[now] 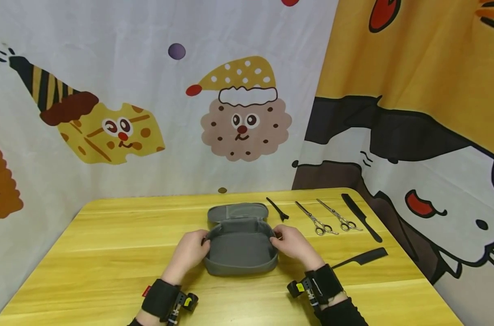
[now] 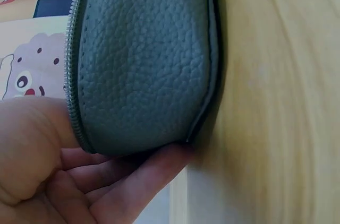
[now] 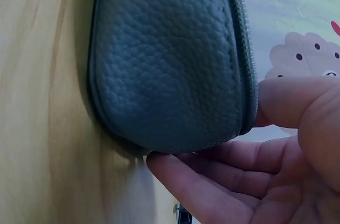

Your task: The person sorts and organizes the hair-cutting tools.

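A grey zippered case point(image 1: 242, 268) lies on the table with its lid point(image 1: 247, 211) folded back, and its inside shows bare. My left hand point(image 1: 191, 249) grips the case's left side, thumb over the rim and fingers along the outer wall. On the opposite side, my right hand point(image 1: 292, 244) pinches the wall in the same way. The left wrist view brings out the pebbled leather point(image 2: 146, 59) and the zip teeth beside the thumb. In the right wrist view, fingertips point(image 3: 164, 168) press under the lower edge of the case.
Right of the case on the wooden table point(image 1: 121, 253) lie a black hair clip point(image 1: 277, 209), two pairs of scissors point(image 1: 313, 218) and a black comb point(image 1: 360, 216). A second black comb point(image 1: 369, 256) with a thin handle lies near my right wrist. Patterned curtains point(image 1: 149, 90) hang behind.
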The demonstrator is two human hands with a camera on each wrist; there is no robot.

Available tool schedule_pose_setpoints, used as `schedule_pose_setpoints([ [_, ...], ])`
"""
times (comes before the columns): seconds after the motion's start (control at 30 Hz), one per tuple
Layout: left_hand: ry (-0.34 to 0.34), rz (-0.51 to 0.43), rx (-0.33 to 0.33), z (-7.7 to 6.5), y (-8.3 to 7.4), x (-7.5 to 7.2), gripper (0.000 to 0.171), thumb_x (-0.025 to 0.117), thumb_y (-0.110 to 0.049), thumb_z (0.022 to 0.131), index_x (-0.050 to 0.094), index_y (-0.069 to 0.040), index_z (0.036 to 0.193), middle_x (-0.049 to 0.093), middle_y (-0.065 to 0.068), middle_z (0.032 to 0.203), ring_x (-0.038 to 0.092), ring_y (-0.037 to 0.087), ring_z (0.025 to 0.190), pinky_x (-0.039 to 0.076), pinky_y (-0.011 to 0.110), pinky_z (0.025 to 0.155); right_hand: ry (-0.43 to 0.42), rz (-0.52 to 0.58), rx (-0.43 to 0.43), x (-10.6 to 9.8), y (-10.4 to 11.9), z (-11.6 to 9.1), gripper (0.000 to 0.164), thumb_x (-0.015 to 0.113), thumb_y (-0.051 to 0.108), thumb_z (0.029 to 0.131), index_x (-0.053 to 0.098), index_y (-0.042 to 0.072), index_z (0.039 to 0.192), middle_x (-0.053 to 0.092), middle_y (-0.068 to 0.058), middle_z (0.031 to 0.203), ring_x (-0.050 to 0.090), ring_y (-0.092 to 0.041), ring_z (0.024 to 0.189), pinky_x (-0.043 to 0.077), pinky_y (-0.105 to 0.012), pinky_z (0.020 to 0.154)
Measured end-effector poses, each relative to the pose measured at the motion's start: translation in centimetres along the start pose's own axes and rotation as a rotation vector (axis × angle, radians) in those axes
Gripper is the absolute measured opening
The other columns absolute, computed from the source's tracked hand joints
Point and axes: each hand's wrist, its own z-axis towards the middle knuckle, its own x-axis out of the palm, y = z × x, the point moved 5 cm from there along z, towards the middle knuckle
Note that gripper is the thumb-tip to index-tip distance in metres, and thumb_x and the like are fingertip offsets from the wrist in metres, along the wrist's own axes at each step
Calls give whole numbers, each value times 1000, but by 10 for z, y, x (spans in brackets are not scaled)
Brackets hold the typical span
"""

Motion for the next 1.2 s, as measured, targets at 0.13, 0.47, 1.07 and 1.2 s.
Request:
schedule_pose_setpoints([
  [0.13,19,11,10,0,0,3,9,62,1,90,67,-6,86,50,-1,66,44,13,56,36,31,54,6,-8,-5,0,0,1,13,67,7,91,67,-1,101,68,-8,94,65,-26,88,54,-40,76],
  [0.47,22,62,1,-2,2,6,13,63,3,88,71,-2,97,63,3,77,51,14,62,42,34,57,25,-26,-3,3,-2,1,7,67,8,92,67,2,96,65,-6,89,60,-19,80,51,-38,72],
  [1.07,6,58,31,-1,-2,6,18,61,5,87,59,-8,76,48,-2,64,43,15,56,35,32,55,-11,34,-33,-23,-7,-5,38,63,22,98,63,-5,125,69,-10,109,65,-28,100,51,-41,89],
  [1.2,11,56,25,0,-3,6,16,61,5,87,61,-8,78,49,-2,64,43,14,56,35,32,55,-43,40,-7,-31,-12,-6,37,63,22,99,63,-2,127,68,-10,112,65,-27,101,51,-40,89],
])
